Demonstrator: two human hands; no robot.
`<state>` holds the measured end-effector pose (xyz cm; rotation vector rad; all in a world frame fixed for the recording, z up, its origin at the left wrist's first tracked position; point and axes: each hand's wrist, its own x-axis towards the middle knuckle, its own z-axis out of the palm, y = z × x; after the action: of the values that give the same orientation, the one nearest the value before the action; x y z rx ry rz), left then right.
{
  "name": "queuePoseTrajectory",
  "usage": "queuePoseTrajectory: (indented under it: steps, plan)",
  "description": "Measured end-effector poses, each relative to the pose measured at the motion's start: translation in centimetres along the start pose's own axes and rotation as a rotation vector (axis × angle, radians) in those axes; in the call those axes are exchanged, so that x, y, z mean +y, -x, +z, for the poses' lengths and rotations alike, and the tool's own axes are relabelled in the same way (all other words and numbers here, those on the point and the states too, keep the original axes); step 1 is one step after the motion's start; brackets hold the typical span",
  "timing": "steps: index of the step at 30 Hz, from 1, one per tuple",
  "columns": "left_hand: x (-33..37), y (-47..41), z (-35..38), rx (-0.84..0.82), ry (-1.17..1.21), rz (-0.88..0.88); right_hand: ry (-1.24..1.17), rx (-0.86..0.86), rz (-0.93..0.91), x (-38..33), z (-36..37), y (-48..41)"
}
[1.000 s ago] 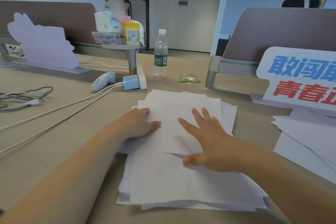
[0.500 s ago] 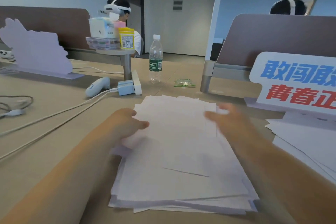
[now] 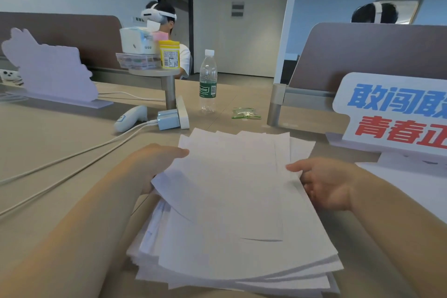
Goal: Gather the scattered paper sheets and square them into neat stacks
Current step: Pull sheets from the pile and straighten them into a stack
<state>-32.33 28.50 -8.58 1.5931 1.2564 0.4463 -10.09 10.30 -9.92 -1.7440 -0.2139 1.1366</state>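
Observation:
A thick, uneven pile of white paper sheets (image 3: 232, 201) lies on the tan desk (image 3: 60, 152) right in front of me, its edges fanned out at the far and near ends. My left hand (image 3: 154, 164) grips the pile's left edge, thumb on top and fingers hidden under the sheets. My right hand (image 3: 324, 181) holds the right edge the same way, thumb on top, fingers curled beneath. The far part of the pile looks lifted a little off the desk. More loose white sheets (image 3: 411, 181) lie at the right, under a sign.
A standing sign with blue and red characters (image 3: 396, 113) is at the right. Behind the pile are a water bottle (image 3: 207, 82), a green wrapper (image 3: 245, 113), a white charger block (image 3: 173, 118), a white controller (image 3: 130, 118) and cables (image 3: 72, 159) running left.
My right hand left the top of the pile and went to its right edge. My left hand slid from the top to the left edge. Both now hold the pile from its sides.

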Motion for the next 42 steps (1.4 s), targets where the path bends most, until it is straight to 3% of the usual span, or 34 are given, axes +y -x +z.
queuePoseTrajectory:
  steps: [5,12,15,18,22,25,27,30,32,37,42]
  plan:
    - [-0.3,0.4,0.5,0.008,-0.050,-0.017,0.045,0.155,-0.155,0.1,0.8,0.0]
    - [-0.1,0.8,1.0,-0.030,-0.093,0.030,-0.123,0.036,-0.070,-0.1,0.7,0.9]
    - [-0.1,0.9,1.3,-0.062,-0.110,0.039,-0.094,-0.056,-0.056,0.2,0.9,1.2]
    - [-0.2,0.8,1.7,-0.075,-0.169,0.057,-0.016,-0.035,-0.129,0.6,1.9,1.2]
    - [-0.9,-0.2,1.7,0.006,-0.215,0.112,0.054,0.051,-0.240,1.2,2.5,0.9]
    - [-1.4,-0.7,1.5,0.125,-0.341,0.160,-0.039,0.039,-0.331,0.6,1.8,1.1]
    - [-1.6,-0.9,1.5,0.100,-0.239,0.186,-0.123,0.024,-0.449,-0.1,1.0,1.6]
    - [-1.1,-0.3,1.5,-0.102,0.209,0.219,-0.182,-0.017,-0.688,-1.1,-0.4,2.5]
    - [-0.5,0.5,1.8,-0.175,0.324,0.285,-0.178,-0.036,-0.793,-1.8,-1.0,3.4]
    - [2.3,3.8,2.8,0.136,0.313,0.657,-0.077,0.054,-0.940,-4.4,-2.0,7.1]
    - [5.8,5.3,2.9,0.387,0.132,0.904,0.065,0.341,-1.110,-6.1,-2.6,9.8]
